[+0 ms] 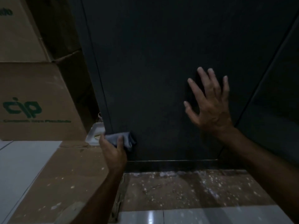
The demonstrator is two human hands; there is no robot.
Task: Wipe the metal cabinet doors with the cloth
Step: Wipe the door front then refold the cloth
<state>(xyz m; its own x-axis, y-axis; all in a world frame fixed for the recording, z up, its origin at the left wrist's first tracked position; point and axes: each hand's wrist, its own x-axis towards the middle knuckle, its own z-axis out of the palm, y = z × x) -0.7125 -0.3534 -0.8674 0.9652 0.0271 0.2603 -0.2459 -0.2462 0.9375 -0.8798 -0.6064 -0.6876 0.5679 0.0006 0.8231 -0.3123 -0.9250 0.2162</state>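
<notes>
A dark metal cabinet door (153, 70) fills the middle of the view, reaching down to a low plinth above the floor. My left hand (113, 150) grips a bunched grey-blue cloth (123, 139) and holds it against the door's lower left corner. Spread flat with straight fingers, my right hand (210, 102) presses on the right half of the same door. A second dark door panel (275, 97) stands to the right, past a vertical seam.
Stacked cardboard boxes (35, 101) with green print stand close on the left, and a flattened sheet of cardboard (68, 175) lies below them. A small white plastic object (95, 133) sits wedged beside the cabinet. Dusty brown floor (186, 188) and pale tiles (202, 214) lie in front.
</notes>
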